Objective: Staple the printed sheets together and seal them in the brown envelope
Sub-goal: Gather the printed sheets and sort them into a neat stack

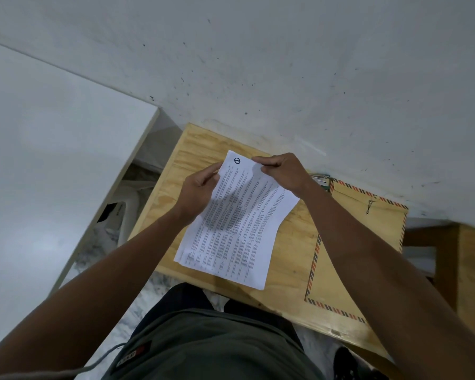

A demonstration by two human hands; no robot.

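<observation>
The printed sheets [239, 229] are a small white stack covered in dense text, held over the wooden table [291, 242]. My left hand [199, 187] grips the stack's upper left edge. My right hand [281, 171] pinches the top edge near the corner with a round logo. The lower end of the stack rests on or just above the table. The brown envelope [365, 223], edged in red and blue stripes with a string clasp, lies flat to the right, partly under my right forearm. A metal stapler [320, 179] peeks out behind my right wrist by the wall.
The small plywood table stands against a scuffed white wall [258, 64]. A white panel [52, 160] leans at the left, with a white plastic chair [132, 204] in the gap beside the table. A second wooden piece [472, 270] sits at the right. Marble floor shows below.
</observation>
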